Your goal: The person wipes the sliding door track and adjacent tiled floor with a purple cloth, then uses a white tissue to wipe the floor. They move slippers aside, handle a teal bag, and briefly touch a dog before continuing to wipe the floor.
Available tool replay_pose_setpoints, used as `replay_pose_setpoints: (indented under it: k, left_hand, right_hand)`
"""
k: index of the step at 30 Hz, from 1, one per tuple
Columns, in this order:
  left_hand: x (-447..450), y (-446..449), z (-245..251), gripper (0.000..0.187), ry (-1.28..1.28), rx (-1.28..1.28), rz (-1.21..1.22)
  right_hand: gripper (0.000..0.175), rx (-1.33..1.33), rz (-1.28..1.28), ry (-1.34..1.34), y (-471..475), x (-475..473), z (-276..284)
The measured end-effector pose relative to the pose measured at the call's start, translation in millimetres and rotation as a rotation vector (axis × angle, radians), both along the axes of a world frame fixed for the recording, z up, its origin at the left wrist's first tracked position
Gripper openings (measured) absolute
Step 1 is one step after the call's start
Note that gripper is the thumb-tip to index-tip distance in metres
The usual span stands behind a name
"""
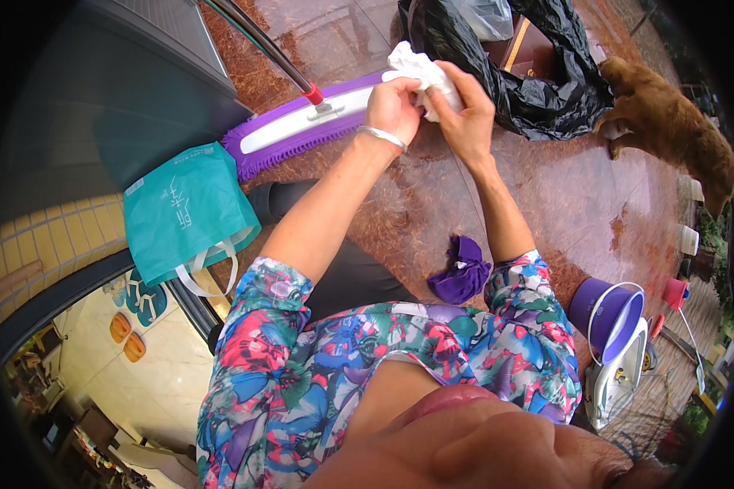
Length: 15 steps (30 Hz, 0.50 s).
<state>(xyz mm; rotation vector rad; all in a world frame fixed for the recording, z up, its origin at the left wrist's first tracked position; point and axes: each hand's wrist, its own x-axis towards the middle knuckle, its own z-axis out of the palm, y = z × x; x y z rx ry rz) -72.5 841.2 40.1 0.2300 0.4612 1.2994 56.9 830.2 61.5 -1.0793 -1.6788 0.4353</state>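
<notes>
Both hands meet over the wet floor, gripping a crumpled white cloth or tissue (421,68). My left hand (396,113), with a silver bangle at its wrist, pinches one side near its lower end. My right hand (468,116) wraps the other side, fingers bent around it. Behind my left hand lies a flat mop with a purple fringed pad (269,160) and a white plate (281,129); my hand hides its right end. A black plastic bag (541,107) lies spread open just beyond my right hand. On the floor between my arms rests a bunched purple cloth (462,272).
A teal carrier bag (186,214) stands left by the doorway, where orange slippers (127,336) lie inside. The metal mop handle (269,46) slants up-left. A brown dog (667,116) stands right. Lower right are a purple bucket (599,312) and a white basin (615,382).
</notes>
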Motion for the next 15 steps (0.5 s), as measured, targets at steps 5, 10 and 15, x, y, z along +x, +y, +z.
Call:
replay_pose_setpoints:
  k: [5, 10, 15]
  left_hand:
    - [-10, -3, 19, 0.05, -0.14, 0.155, 0.035]
    - [-19, -1, 12, 0.044, 0.292, -0.191, 0.019]
    - [-19, -7, 2, 0.044, 0.635, 0.071, -0.124]
  right_hand:
    - [0.025, 0.158, -0.06, 0.15, 31, 37, 44]
    - [0.025, 0.173, -0.375, -0.216, 124, 115, 66]
    - [0.038, -0.284, -0.225, 0.398, 162, 168, 32]
